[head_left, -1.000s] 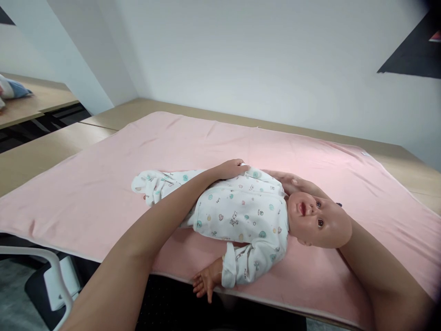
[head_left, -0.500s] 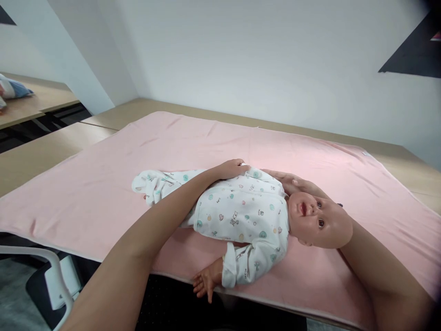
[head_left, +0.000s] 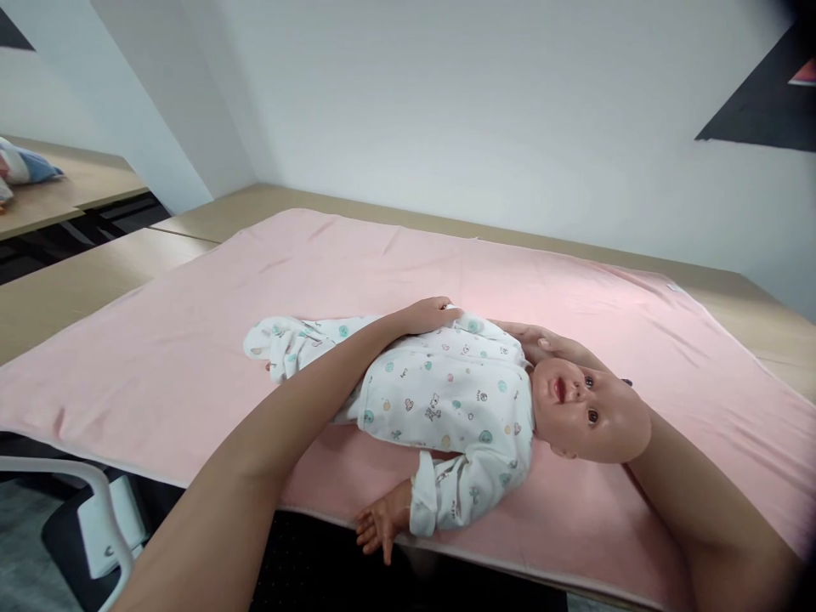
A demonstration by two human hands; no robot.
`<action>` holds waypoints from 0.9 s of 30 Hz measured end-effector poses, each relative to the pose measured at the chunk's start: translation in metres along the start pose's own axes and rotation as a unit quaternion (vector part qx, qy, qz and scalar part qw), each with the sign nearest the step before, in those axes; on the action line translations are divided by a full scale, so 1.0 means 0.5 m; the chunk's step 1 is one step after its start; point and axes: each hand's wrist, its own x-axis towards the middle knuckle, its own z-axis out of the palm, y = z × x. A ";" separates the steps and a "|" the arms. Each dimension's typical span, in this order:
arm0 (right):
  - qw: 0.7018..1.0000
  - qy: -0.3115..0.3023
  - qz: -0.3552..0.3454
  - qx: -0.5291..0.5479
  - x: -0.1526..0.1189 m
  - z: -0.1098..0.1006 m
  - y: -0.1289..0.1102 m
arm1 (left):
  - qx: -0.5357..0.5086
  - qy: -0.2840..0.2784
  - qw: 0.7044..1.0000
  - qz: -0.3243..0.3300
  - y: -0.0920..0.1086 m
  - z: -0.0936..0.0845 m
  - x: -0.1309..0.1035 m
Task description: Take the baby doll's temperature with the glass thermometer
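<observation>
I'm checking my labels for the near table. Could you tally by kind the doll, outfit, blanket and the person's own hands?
Doll: 1
Outfit: 1
Blanket: 1
Person's hands: 2 (left hand, right hand)
Total: 5

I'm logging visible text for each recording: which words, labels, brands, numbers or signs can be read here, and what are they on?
None can be read with certainty.
Printed outfit: tiny lettering among the drawings, too small to read.
White tag on the pink blanket: too small to tell if it bears text.
White object at lower left: a small dark mark, unreadable.
</observation>
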 end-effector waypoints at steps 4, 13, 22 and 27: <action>0.999 0.040 -0.011 -0.013 0.008 0.006 0.001 | 0.012 0.010 1.000 0.009 0.003 0.000 -0.003; 0.992 0.092 -0.071 -0.055 0.005 0.001 0.015 | 0.018 0.005 1.000 0.003 0.009 0.000 -0.007; 0.992 0.091 -0.071 -0.053 0.008 0.013 -0.001 | 0.002 -0.003 1.000 0.001 0.005 -0.001 -0.007; 0.990 0.089 -0.083 -0.068 0.013 0.005 0.007 | 0.014 0.005 1.000 -0.002 0.006 -0.001 -0.005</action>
